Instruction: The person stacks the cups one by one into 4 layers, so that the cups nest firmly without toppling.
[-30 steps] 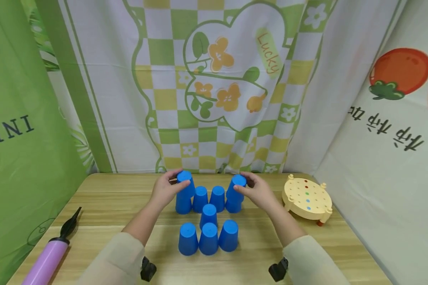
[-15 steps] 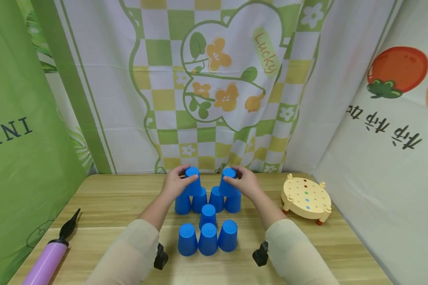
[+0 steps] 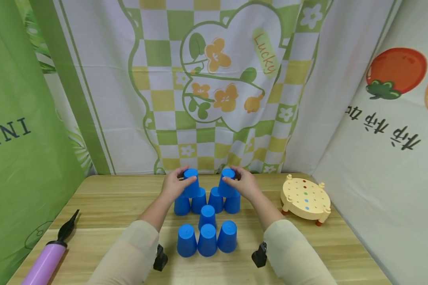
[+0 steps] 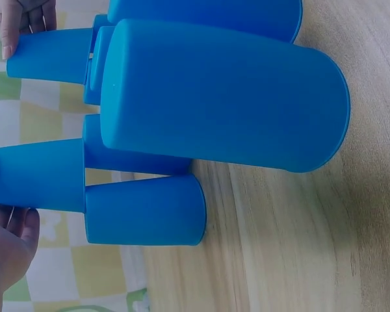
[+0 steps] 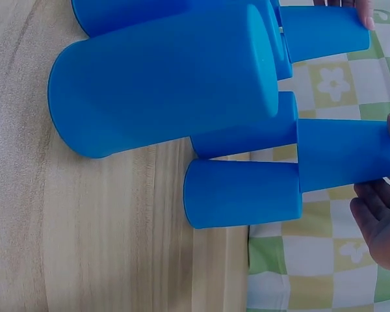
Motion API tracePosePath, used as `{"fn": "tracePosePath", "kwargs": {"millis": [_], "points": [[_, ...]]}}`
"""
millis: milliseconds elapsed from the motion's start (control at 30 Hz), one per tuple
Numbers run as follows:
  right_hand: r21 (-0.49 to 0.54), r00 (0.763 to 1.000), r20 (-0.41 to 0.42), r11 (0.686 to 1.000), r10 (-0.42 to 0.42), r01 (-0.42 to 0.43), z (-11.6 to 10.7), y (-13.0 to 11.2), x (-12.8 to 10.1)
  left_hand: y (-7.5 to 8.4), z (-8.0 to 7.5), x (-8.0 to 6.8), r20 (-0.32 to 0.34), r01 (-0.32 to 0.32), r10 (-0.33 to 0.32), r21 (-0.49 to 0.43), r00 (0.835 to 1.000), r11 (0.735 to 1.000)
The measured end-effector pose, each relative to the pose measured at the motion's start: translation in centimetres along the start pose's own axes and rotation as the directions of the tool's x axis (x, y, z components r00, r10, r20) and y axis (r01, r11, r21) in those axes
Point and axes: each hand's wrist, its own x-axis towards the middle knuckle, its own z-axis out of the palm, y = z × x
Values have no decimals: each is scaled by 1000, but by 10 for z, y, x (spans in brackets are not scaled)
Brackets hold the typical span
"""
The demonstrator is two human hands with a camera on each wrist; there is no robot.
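Note:
My left hand point(image 3: 173, 186) grips an upside-down blue cup point(image 3: 191, 184) between thumb and fingers. Its rim rests across the two left cups of the back row, as the left wrist view shows with that held cup point(image 4: 39, 175). On the other side my right hand point(image 3: 247, 186) grips a matching blue cup point(image 3: 226, 183), which bridges the two right back-row cups, such as the outer one point(image 3: 233, 204). Nearer the person, a single cup point(image 3: 207, 217) stands behind a row of three upside-down cups, with the middle one point(image 3: 207, 240) at its centre.
A purple hand pump point(image 3: 47, 261) with a black nozzle lies at the table's left. On the right stands a round cream pegboard stool point(image 3: 306, 198) with short legs. A checkered curtain point(image 3: 164, 99) hangs behind the wooden table point(image 3: 128, 190).
Both hands moved inward, carrying their cups from above the outer back-row cups to between each pair. In the last half second the cups came down slightly onto the pairs.

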Motion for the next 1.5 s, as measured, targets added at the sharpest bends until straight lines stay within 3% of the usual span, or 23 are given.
{"fn": "tracePosePath", "kwargs": {"millis": [200,467,733,900,1200,1500], "points": [[42,1000,9,999,11,-12,0,0,-2,-3,-3,-1,8,9,-9,19,1000,1000],[66,998,-2,996,-58,58,-6,7,-15,-12,-12,-7,12,-28,28,-7,1000,1000],[125,996,22,988,-89,86,-9,15,-35,-27,-26,-29,-2,-52,52,-30,999,998],[124,995,7,987,-103,101,-5,25,-46,-40,-29,-46,44,6,-4,-41,999,999],[168,992,10,978,-127,123,8,40,-71,-61,-20,-75,66,-8,12,-63,998,998],[174,984,109,977,-144,124,21,53,-90,-71,-6,-98,138,5,13,-128,990,992]]}}
